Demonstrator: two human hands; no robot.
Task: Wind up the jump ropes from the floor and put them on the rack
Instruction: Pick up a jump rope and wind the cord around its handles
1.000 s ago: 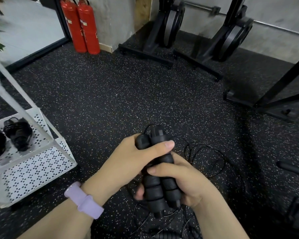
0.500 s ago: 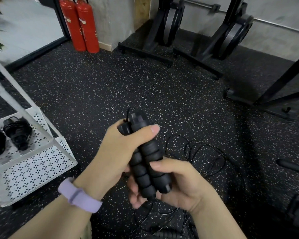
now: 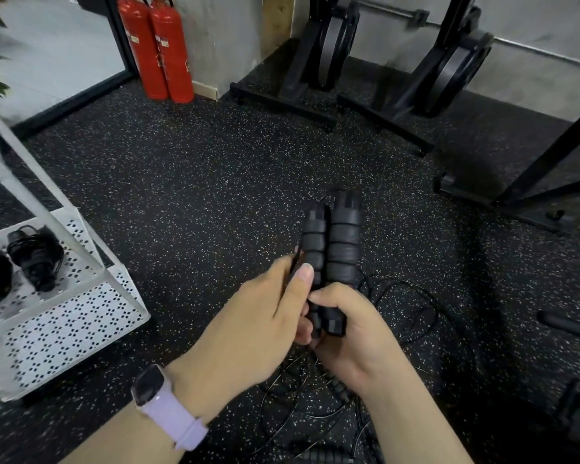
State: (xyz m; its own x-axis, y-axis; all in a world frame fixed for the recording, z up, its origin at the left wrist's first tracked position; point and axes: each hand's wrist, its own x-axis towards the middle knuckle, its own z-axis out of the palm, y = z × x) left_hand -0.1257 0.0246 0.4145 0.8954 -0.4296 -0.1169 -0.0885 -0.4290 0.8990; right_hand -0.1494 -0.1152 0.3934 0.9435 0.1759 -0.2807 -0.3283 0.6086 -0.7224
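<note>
Head view: two black ribbed jump rope handles (image 3: 334,249) side by side, upright, tilted slightly away, held above the speckled floor (image 3: 215,182). Right hand (image 3: 355,333) clenched around the lower ends, fingers (image 3: 325,296) wrapped over the grips. Left hand (image 3: 265,323) pressed against the left handle, thumb laid on its side, pinching something thin and dark; wearing a lilac watch (image 3: 163,406). Loose black cord (image 3: 412,306) strewn on the floor beneath and right of the hands. At left, white perforated rack (image 3: 67,316) carrying two wound rope bundles (image 3: 36,256). Red fire extinguishers (image 3: 158,45) by the far wall.
</note>
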